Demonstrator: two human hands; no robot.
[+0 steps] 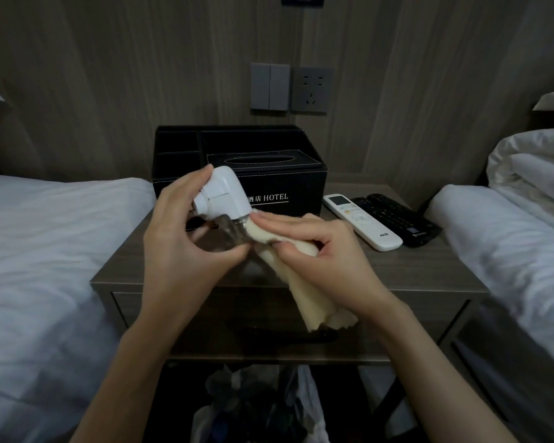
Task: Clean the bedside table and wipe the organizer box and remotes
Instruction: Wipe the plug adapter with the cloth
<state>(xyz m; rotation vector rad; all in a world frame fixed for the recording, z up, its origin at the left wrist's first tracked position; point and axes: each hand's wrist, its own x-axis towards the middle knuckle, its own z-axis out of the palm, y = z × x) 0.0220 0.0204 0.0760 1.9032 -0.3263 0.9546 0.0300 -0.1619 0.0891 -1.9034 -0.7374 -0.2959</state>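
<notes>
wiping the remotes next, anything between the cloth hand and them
Nothing visible does. The right hand grips the cloth; the white remote and black remote lie on the bedside table just to its right, only bare tabletop between. The spray bottle in the left hand is on the other side.

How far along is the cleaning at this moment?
Done: nothing I can confirm. In hand: the left hand holds a spray bottle against the cloth gripped by the right hand. Remaining: the bedside table, the organizer box, and the white remote and black remote lying beside it.
</notes>
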